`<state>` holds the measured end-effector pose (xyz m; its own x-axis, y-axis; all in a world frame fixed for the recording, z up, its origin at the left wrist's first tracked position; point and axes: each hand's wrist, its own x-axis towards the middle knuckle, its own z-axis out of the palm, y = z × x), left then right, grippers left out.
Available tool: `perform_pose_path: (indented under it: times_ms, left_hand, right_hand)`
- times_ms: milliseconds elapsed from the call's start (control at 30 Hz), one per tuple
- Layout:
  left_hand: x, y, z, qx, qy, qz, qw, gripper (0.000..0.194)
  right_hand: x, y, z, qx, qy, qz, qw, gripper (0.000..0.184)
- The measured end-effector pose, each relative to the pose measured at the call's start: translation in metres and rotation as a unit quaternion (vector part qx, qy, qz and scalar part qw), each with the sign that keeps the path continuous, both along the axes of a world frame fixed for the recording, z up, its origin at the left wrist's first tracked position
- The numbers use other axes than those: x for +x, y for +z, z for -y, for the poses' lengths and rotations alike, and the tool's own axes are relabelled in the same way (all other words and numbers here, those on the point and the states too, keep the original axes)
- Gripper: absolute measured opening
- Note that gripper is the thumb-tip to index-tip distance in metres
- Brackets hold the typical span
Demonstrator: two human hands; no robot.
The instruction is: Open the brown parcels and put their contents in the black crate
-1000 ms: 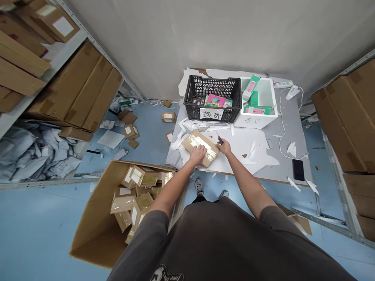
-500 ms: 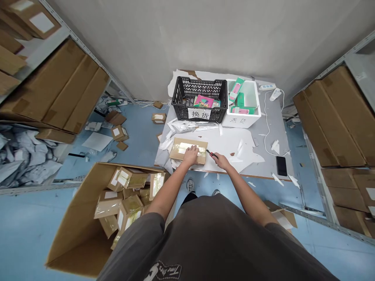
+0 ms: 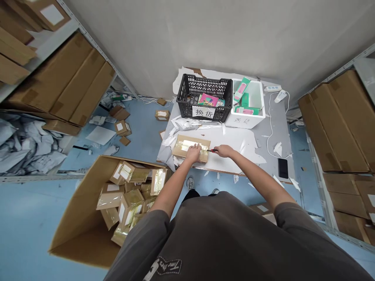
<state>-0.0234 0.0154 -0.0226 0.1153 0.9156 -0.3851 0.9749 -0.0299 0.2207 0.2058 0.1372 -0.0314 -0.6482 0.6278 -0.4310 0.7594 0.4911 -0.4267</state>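
A taped cardboard box (image 3: 182, 150) with a white label lies near the front left of the table. My left hand (image 3: 193, 152) rests flat on its top, fingers stretched over the label and tape. My right hand (image 3: 224, 151) is closed round a red and black utility knife (image 3: 213, 150). The knife's tip points left and meets the right end of the box, at the tape. Whether the blade has gone into the tape is too small to tell.
Behind the box stand a black crate (image 3: 205, 95) with colourful packets and a white bin (image 3: 247, 103) with green and pink boxes. A phone (image 3: 283, 168) lies at the table's right. A large carton (image 3: 79, 218) of small parcels is at my left; loaded shelves flank both sides.
My right hand has turned and moved up, bringing the knife level against the box's right end. My left hand stays on the box. The whole view has shifted slightly.
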Motion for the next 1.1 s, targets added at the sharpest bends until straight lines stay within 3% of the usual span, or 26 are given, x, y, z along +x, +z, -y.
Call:
perform_pose_path:
  times_ms: [200,333,500,600,700,833,967,1100]
  left_hand:
    - [-0.002,-0.002,0.002,0.004,-0.005,0.002,1.000,0.109]
    - [-0.002,-0.001,0.001,0.003,-0.007,0.000,1.000,0.110]
    - [-0.003,0.001,0.000,0.002,-0.016,0.004,1.000,0.114]
    - [-0.003,0.000,0.000,0.003,-0.012,0.002,1.000,0.113]
    - [-0.004,0.000,0.000,0.002,-0.014,-0.001,1.000,0.117]
    - [-0.004,-0.001,0.000,0.005,-0.012,-0.002,1.000,0.121]
    - [-0.007,-0.002,0.001,-0.006,-0.018,0.005,1.000,0.118]
    - [-0.015,-0.005,0.000,0.026,-0.009,0.050,0.998,0.090]
  right_hand:
    - [0.001,0.002,0.002,-0.067,-0.016,0.011,0.998,0.018]
    - [0.011,-0.001,0.016,-0.173,-0.076,-0.028,0.982,0.021]
    - [0.019,-0.010,0.043,-0.353,-0.196,-0.113,0.908,0.030]
    - [0.023,-0.014,0.059,-0.406,-0.256,-0.164,0.862,0.034]
    - [0.021,-0.014,0.070,-0.430,-0.285,-0.182,0.837,0.038]
    - [0.012,-0.013,0.081,-0.444,-0.279,-0.181,0.832,0.039]
    - [0.016,-0.016,0.091,-0.428,-0.260,-0.175,0.848,0.041]
    - [0.033,-0.015,0.098,-0.374,-0.246,-0.162,0.879,0.035]
